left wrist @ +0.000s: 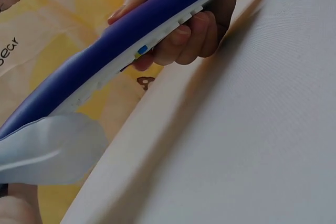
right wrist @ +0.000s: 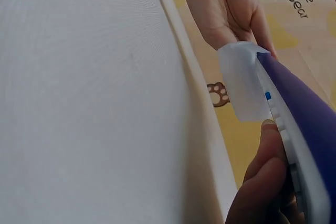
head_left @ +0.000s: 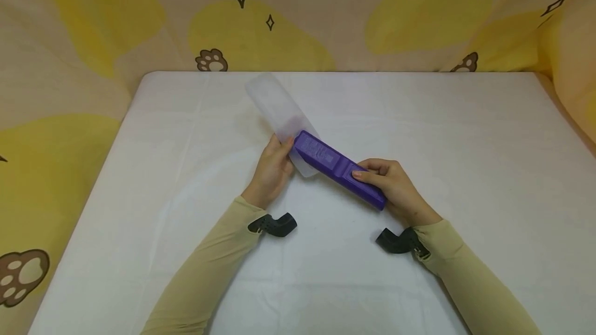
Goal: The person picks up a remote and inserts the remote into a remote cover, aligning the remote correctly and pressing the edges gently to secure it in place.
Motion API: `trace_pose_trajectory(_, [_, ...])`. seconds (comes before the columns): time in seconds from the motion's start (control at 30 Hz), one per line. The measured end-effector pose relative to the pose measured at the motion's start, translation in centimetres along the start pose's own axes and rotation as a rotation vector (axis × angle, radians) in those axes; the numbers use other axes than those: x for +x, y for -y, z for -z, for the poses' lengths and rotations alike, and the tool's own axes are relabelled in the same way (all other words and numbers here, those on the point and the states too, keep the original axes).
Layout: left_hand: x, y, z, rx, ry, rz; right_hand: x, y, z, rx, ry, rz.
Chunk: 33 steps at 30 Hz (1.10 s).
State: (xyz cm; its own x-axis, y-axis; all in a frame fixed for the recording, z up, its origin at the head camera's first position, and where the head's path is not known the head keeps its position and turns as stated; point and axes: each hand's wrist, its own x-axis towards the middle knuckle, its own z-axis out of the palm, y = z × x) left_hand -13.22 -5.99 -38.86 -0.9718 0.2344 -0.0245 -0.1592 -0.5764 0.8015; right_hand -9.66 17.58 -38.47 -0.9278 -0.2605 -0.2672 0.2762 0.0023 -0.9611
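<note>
A purple-backed remote control (head_left: 332, 162) is held face down above the white table, tilted down toward the right. My right hand (head_left: 398, 187) grips its near end, thumb on the back and fingers curled under the front. Pale buttons along the underside show on the remote (left wrist: 113, 56) in the left wrist view. My left hand (head_left: 270, 172) holds a long translucent sleeve (head_left: 274, 100) that crosses beneath the remote's far end, its thumb right at that end. In the right wrist view the sleeve (right wrist: 241, 80) overlaps the tip of the remote.
A white cloth-like surface covers the table (head_left: 186, 252). Behind and to the sides hangs a yellow and beige curtain (head_left: 349, 14) with paw prints. Black curved mounts, one at the left wrist (head_left: 279, 225) and one at the right wrist (head_left: 396, 242), jut inward over the table.
</note>
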Motion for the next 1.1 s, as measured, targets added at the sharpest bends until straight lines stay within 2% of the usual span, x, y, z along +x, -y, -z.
trace_pose_trajectory(0.33, [-0.1,0.0,-0.5,0.031,0.007,-0.018,-0.2,-0.3,-1.4,0.015,-0.036,0.036])
trace_pose_trajectory(0.67, [-0.2,0.0,-0.7,0.024,0.008,-0.021,-0.3,-0.4,-1.8,0.026,-0.060,0.045])
trace_pose_trajectory(0.97, [-0.5,0.1,-1.0,0.011,0.031,-0.048,-0.8,-0.3,-2.7,-0.045,-0.099,0.113])
trace_pose_trajectory(1.1, [-0.7,0.2,-1.1,-0.010,0.042,-0.061,-1.0,-0.4,-3.2,-0.044,-0.121,0.125])
